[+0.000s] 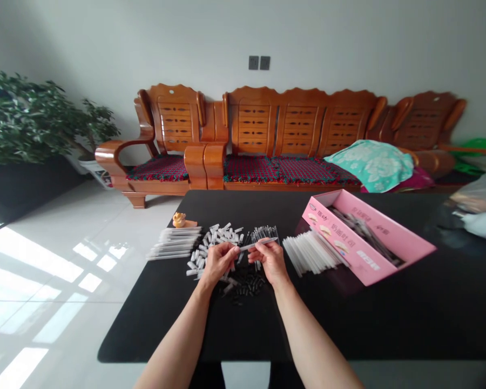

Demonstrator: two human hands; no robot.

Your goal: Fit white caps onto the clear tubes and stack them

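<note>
Both my hands are over the middle of a black table, holding one thin clear pen level between them. My left hand pinches its left end and my right hand grips the barrel further right. Under the hands lie a heap of white caps, a bunch of thin refills and small black parts. A row of finished white pens lies to the left. A fan of clear barrels lies to the right.
An open pink box with dark pens inside stands right of the barrels. A small orange figure sits at the table's back left. Plastic bags lie at the far right. Behind stand a wooden sofa set and a potted plant.
</note>
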